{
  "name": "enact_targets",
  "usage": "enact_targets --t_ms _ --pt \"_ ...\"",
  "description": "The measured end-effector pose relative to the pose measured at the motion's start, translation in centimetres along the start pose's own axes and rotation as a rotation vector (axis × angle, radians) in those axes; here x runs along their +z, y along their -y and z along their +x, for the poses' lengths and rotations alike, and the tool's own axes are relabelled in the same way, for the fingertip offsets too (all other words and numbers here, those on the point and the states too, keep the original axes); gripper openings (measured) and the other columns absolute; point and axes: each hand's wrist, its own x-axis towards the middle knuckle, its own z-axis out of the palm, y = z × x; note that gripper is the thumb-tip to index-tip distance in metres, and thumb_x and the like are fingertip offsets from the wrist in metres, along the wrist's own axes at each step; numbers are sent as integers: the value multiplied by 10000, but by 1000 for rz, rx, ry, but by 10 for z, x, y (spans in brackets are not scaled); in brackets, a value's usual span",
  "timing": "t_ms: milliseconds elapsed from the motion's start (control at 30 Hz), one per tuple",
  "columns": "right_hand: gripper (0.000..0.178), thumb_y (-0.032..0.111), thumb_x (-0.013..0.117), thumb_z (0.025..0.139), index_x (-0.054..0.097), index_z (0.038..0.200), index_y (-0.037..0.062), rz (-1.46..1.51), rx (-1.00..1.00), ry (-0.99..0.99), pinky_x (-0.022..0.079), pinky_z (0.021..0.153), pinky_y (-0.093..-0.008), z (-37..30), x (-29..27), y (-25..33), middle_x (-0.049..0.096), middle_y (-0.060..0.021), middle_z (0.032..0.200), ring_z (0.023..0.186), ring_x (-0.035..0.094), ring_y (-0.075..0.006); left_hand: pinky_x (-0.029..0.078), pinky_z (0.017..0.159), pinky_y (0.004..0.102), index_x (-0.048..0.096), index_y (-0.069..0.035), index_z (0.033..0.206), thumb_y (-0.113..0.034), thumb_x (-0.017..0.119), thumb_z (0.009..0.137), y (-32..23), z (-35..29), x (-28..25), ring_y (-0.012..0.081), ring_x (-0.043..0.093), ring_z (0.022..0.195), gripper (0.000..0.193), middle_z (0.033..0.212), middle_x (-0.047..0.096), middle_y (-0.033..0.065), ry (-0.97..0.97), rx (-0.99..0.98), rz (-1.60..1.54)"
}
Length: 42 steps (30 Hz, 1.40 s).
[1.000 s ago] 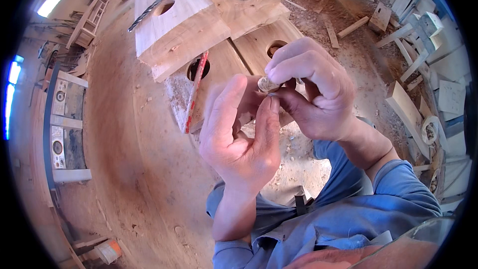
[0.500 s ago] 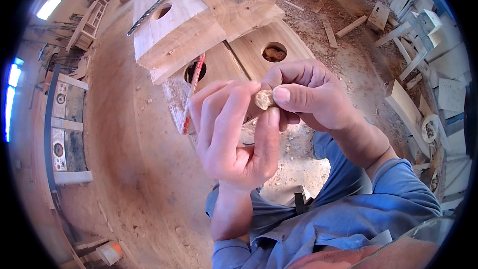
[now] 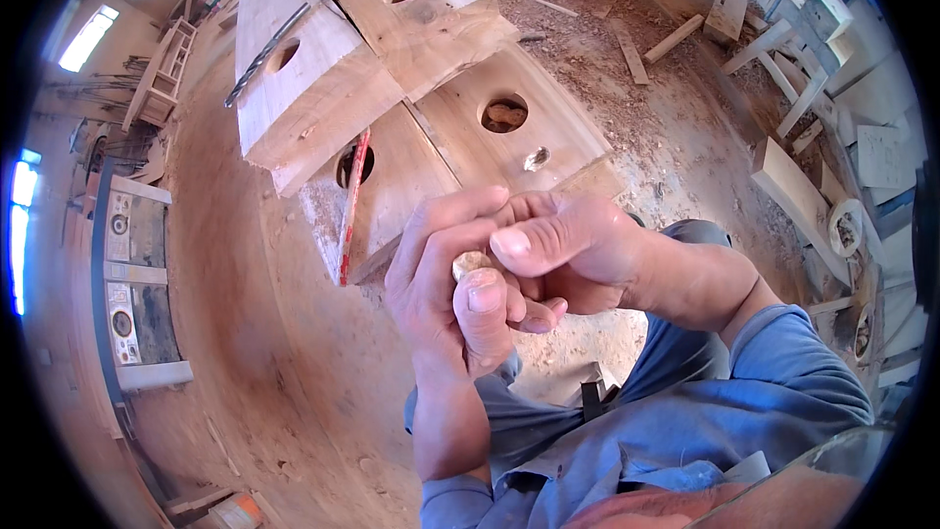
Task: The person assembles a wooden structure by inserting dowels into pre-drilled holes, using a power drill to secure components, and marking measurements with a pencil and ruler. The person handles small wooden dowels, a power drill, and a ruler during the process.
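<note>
My left hand (image 3: pixel 446 279) is closed, with a small tan lump (image 3: pixel 471 264) between its thumb and curled fingers; its kind is unclear. Against it presses my right hand (image 3: pixel 568 250), fingers curled and thumb beside the lump. Whatever the right fingers hold is hidden. Just beyond the hands lies a wooden board (image 3: pixel 558 127) with large round holes; brown lumps (image 3: pixel 505 116) sit inside one of them. A small shiny oval spot (image 3: pixel 536 158) shows on this board. A red and white stick (image 3: pixel 354 206) leans across another hole.
Two thick wooden blocks (image 3: pixel 323 88) with holes lie across the board, a long twist drill bit (image 3: pixel 266 54) on the left one. Offcuts (image 3: pixel 674 39) and shavings litter the floor at right. A sawhorse-like stand (image 3: pixel 803 59) is at far right, a framed panel (image 3: pixel 142 279) at left.
Both hands have come lower and a little left, closing in on each other. The lump now sits in the left grip, and more of the board shows beyond.
</note>
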Motion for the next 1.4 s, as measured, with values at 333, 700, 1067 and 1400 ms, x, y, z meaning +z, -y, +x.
enact_targets --t_ms 333,700,1067,1400 --pt "289 257 748 893 649 953 -8 19 6 -53 393 434 -230 0 3 -11 616 -80 731 533 548 -132 539 597 365 610 -19 774 -247 447 981 -5 4 9 273 667 691 348 880 686 146 -99 95 117" --pt "322 298 639 894 618 820 -15 3 15 -181 362 406 -279 -13 13 -2 558 -104 645 457 492 -188 531 627 377 650 7 934 -401 506 1021 -7 1 -2 311 655 715 441 1007 679 161 164 21 116" --pt "166 86 578 880 634 970 -43 -110 -144 -264 434 454 -286 -10 19 -12 647 -140 730 533 594 -197 540 591 209 556 21 1235 -489 378 1058 -3 -25 20 244 664 874 568 1295 568 262 -72 -363 -887" --pt "180 -32 525 846 624 993 1 -270 -98 -319 471 467 -258 -10 22 -14 655 -90 806 603 644 -151 513 821 427 639 53 1141 -448 556 995 -15 0 -12 341 647 983 528 1127 664 218 199 -141 112"
